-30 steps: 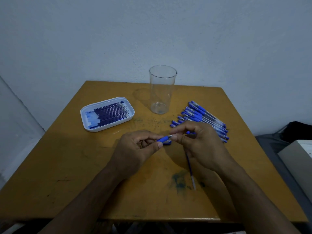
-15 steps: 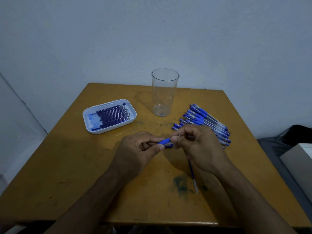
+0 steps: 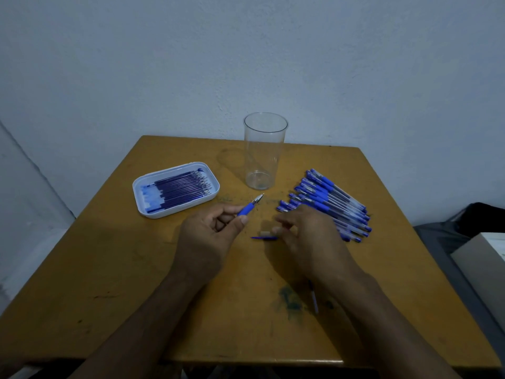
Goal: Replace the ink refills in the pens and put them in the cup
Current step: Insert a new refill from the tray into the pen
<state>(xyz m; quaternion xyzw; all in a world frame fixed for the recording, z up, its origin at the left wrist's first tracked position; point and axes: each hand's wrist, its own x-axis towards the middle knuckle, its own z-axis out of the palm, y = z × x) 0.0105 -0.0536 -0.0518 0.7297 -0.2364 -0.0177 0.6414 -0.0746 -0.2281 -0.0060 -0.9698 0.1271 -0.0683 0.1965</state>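
My left hand (image 3: 207, 239) is shut on a blue-gripped pen (image 3: 250, 207) whose metal tip points up toward the clear plastic cup (image 3: 263, 160). My right hand (image 3: 311, 239) hovers low over the table, blurred, fingers loosely apart and holding nothing. A blue pen cap (image 3: 262, 237) lies on the table just by its fingertips. A white tray (image 3: 138, 195) at the left holds several blue refills (image 3: 180, 191). A pile of capped blue pens (image 3: 333, 203) lies at the right. One loose refill (image 3: 314, 298) shows beside my right forearm.
The yellow-brown table (image 3: 109, 269) stands against a pale wall and carries a blue-green ink stain (image 3: 289, 299) near the front. Off the right edge sit a pale box (image 3: 486, 263) and a dark bag (image 3: 478, 220).
My hands have parted. The right hand left the pen's tip and dropped toward the cap on the table. The left hand has swung the pen's tip up toward the cup.
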